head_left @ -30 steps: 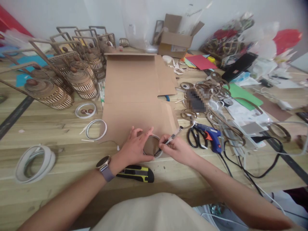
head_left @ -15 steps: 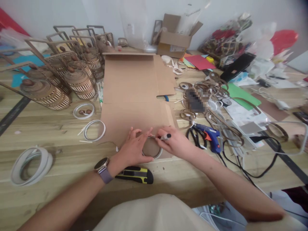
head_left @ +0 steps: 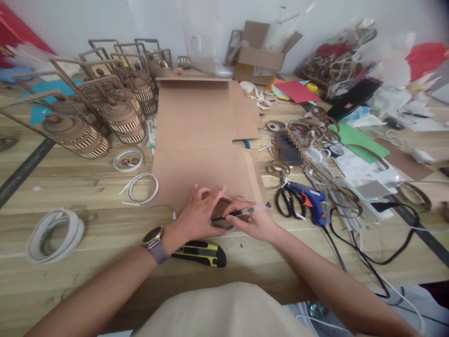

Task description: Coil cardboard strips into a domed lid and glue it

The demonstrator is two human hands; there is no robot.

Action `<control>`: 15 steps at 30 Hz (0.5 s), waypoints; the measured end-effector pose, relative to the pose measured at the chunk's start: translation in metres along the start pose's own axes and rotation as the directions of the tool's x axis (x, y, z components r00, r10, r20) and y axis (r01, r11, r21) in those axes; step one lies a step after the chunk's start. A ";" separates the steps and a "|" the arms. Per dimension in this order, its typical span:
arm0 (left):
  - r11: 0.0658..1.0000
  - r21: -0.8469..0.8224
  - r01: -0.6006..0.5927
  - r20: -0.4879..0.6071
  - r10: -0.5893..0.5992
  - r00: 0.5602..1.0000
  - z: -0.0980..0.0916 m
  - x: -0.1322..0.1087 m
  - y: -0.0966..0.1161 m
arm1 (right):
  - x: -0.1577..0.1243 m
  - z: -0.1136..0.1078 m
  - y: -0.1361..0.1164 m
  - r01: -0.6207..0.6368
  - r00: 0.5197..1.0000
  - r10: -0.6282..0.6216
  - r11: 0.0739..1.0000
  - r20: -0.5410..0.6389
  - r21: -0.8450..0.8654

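Note:
My left hand point(head_left: 198, 216) lies over a round ring point(head_left: 231, 229) on the near edge of a flattened cardboard sheet point(head_left: 191, 112). Its thumb and fingers are spread around the ring's left side, holding it against the cardboard. In my right hand point(head_left: 253, 223) is a pen point(head_left: 249, 210) with a clear barrel, gripped between thumb and fingers. The pen lies at a low slant, its tip inside the ring near the left side. Just below my left hand is a yellow and black utility knife point(head_left: 201, 254), partly hidden by the wrist.
White rings point(head_left: 56, 236) and a thinner white ring point(head_left: 142, 188) lie at left, below several lidded woven lanterns point(head_left: 122, 117). At right are black-handled scissors point(head_left: 290, 202), a blue glue gun point(head_left: 314, 201) with its cable, and tangled brown strips point(head_left: 317, 114). An open cardboard box point(head_left: 259, 61) stands behind.
The pen has tipped from pointing toward me to lying sideways, its tip now inside the ring on the left. My left hand stays on the ring. The view has shifted slightly.

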State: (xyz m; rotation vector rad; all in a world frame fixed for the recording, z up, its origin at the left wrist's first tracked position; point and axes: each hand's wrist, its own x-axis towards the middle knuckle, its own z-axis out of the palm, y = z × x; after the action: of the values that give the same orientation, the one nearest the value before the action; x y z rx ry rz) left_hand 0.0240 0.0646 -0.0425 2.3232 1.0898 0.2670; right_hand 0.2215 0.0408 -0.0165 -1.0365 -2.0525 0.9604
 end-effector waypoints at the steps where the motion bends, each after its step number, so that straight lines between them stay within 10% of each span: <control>1: 1.000 0.002 0.002 -0.002 -0.002 1.000 0.000 0.000 0.000 | 0.001 0.001 0.002 0.015 1.000 -0.015 1.000 -0.002 0.005; 7: 1.000 0.012 0.007 -0.002 -0.007 1.000 0.001 0.000 0.000 | 0.001 -0.007 0.015 0.187 0.981 -0.196 0.943 -0.005 -0.274; 12: 1.000 -0.005 -0.007 -0.010 0.007 1.000 0.001 0.000 -0.001 | -0.012 -0.012 0.003 0.238 0.948 -0.317 0.686 0.011 -0.688; 15: 1.000 -0.013 -0.007 -0.003 0.007 1.000 0.001 -0.001 -0.001 | -0.022 -0.013 -0.010 0.166 0.970 -0.240 0.782 -0.044 -0.600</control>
State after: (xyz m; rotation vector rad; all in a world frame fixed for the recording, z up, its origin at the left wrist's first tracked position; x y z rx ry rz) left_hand 0.0232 0.0645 -0.0438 2.3162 1.0781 0.2802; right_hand 0.2380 0.0219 -0.0058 -1.1040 -2.3610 0.1167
